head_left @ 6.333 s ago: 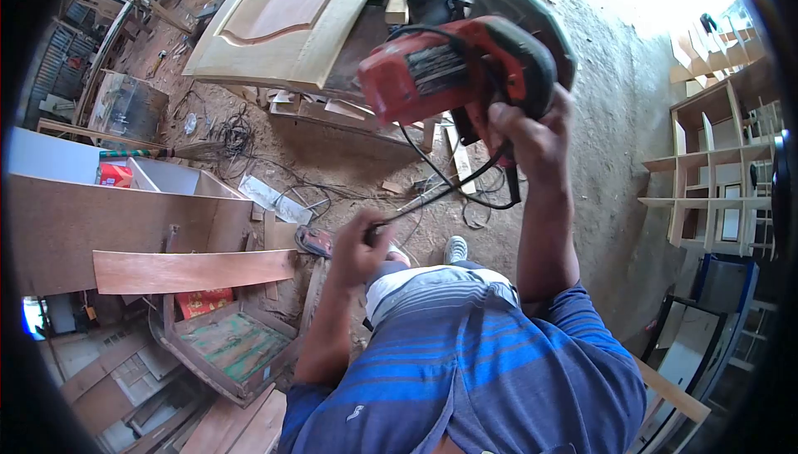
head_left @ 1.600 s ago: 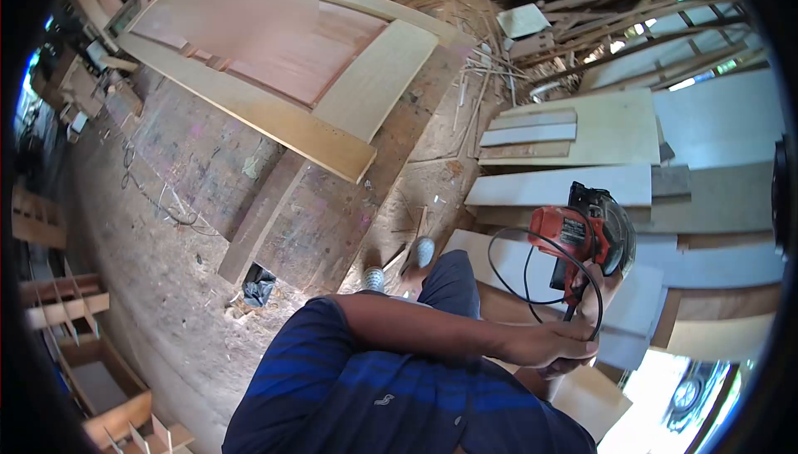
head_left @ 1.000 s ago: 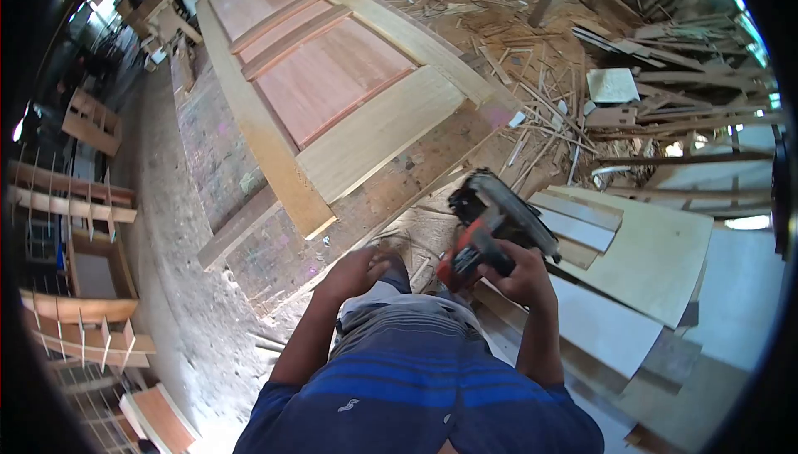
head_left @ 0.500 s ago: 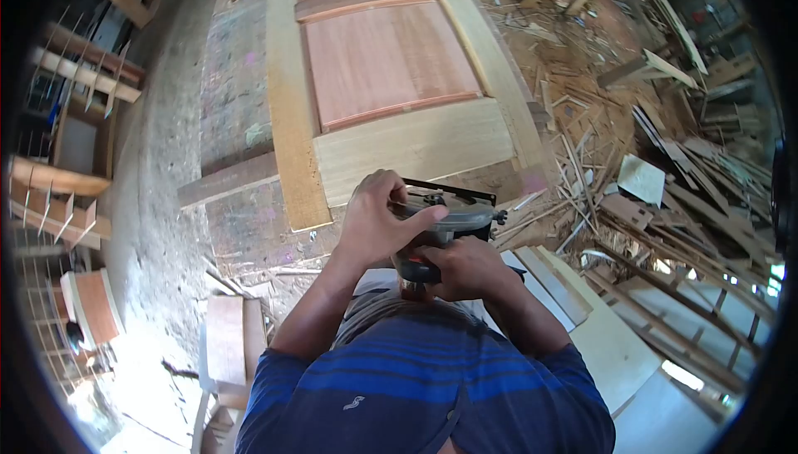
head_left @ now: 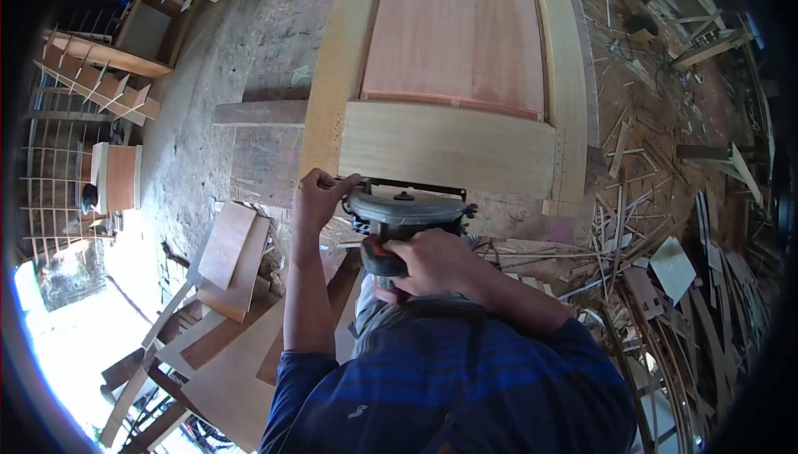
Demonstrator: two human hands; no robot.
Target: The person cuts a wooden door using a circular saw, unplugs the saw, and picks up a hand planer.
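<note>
My right hand (head_left: pixel 436 261) is wrapped round the rear handle of a circular saw (head_left: pixel 407 209), which sits at the near end of a wooden panel door (head_left: pixel 449 142). Its black base plate lies along the edge of the door's pale bottom rail. With fingers pinched together, my left hand (head_left: pixel 320 194) grips the left end of that base plate, close to the left stile's end. The blade is hidden under the guard and the body of the saw. Reddish panels (head_left: pixel 453 43) fill the door's pale frame.
A worn workbench (head_left: pixel 270 155) carries the door, with a wooden crosspiece (head_left: pixel 259 113) jutting out on the left. Offcuts and scrap strips (head_left: pixel 665 288) are heaped at right. Boards (head_left: pixel 237 259) lean at lower left. Wooden shelf frames (head_left: pixel 112 80) stand at far left.
My left hand has moved from above the saw's body to the left end of its base plate. The saw has turned squarer to the door's end. The view has swung left.
</note>
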